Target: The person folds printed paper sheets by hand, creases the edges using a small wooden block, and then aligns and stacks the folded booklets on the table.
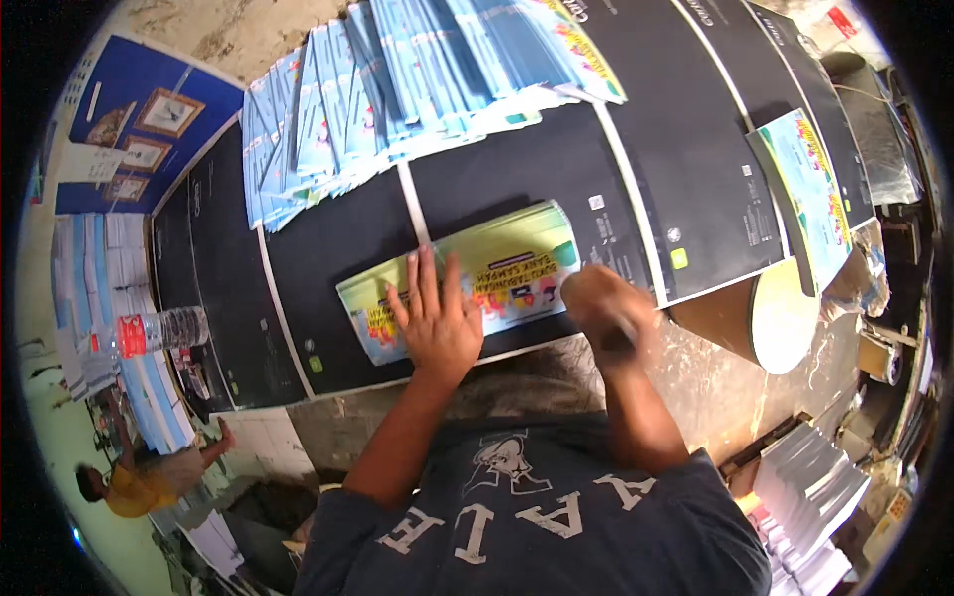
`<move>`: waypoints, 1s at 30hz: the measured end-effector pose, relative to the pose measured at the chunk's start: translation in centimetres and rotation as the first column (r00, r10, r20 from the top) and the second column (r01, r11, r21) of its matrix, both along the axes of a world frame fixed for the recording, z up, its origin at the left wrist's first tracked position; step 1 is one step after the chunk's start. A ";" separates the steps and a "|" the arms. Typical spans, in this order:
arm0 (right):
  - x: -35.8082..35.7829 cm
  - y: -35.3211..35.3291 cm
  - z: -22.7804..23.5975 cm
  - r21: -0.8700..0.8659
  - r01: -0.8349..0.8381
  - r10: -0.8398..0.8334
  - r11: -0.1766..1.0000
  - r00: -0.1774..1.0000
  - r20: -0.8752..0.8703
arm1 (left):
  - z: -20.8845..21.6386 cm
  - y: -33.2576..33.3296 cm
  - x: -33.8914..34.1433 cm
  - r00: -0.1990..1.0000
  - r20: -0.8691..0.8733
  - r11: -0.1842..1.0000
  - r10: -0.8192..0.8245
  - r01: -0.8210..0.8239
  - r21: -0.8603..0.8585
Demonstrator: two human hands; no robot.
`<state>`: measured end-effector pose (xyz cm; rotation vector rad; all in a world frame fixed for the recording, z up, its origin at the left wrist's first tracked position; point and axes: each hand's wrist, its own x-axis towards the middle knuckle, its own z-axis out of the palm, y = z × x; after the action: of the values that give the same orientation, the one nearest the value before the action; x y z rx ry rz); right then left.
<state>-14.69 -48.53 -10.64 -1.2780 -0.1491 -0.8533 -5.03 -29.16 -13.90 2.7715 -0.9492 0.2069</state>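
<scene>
A printed booklet [517, 238] with a green-yellow and light-blue cover lies open and flat on the black table near its front edge. My left hand [437, 323] presses on its left half, palm down, fingers spread. Just off the booklet's right end, my right hand [611, 313] is raised and smeared by motion. Its fingers look curled round something dark that I cannot make out.
A long overlapping row of blue booklets [397, 79] covers the table's far side. More booklets [803, 189] lie at the right edge, above a large cardboard roll [785, 318]. Left are paper stacks [84, 288] and a plastic bottle [164, 331]; a person [149, 482] is beyond.
</scene>
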 end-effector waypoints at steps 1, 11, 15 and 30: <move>-0.4 -0.2 -1.7 -0.038 0.045 -0.050 0.998 0.986 -0.157 | 0.1 -0.2 -0.1 1.000 0.019 0.999 -0.011 0.012 -0.037; 3.9 8.6 -1.0 -0.158 -0.285 0.244 0.945 0.941 -0.236 | -2.2 3.4 0.9 0.970 -0.170 0.501 -0.171 -0.063 -0.863; 4.9 9.4 -3.2 -0.113 -0.328 0.292 0.938 0.922 -0.253 | -0.1 7.3 1.1 0.961 -0.274 0.637 0.043 -0.237 -0.733; 4.9 9.7 -2.9 -0.113 -0.331 0.281 0.937 0.905 -0.318 | 2.5 11.6 1.9 0.769 -0.388 0.751 0.508 -0.616 -0.238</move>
<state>-9.77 -38.88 -13.51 -1.4763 -0.1778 -0.3756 -3.09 -17.57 -11.37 2.5538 0.0447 0.0307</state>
